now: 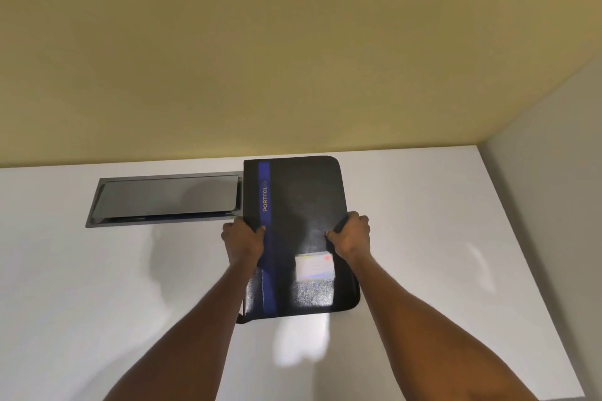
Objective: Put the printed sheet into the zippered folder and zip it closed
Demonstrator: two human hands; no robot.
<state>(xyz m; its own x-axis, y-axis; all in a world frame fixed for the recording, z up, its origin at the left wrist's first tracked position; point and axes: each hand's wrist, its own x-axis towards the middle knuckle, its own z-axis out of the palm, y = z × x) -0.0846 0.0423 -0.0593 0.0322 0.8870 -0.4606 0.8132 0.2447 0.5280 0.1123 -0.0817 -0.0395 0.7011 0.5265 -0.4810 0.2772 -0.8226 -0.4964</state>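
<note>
A black zippered folder (299, 205) with a blue stripe reading PORTFOLIO lies closed on the white table (97, 286). My left hand (242, 239) grips its left edge, thumb on the blue stripe. Gripping its right edge is my right hand (350, 234). A small white card (314, 267) sits in a pocket on the cover near my right wrist. No printed sheet is visible.
A grey metal cable hatch (163, 200) is set flush into the table left of the folder, against the yellow wall (293, 42). The table's right edge runs beside a grey wall (560, 205).
</note>
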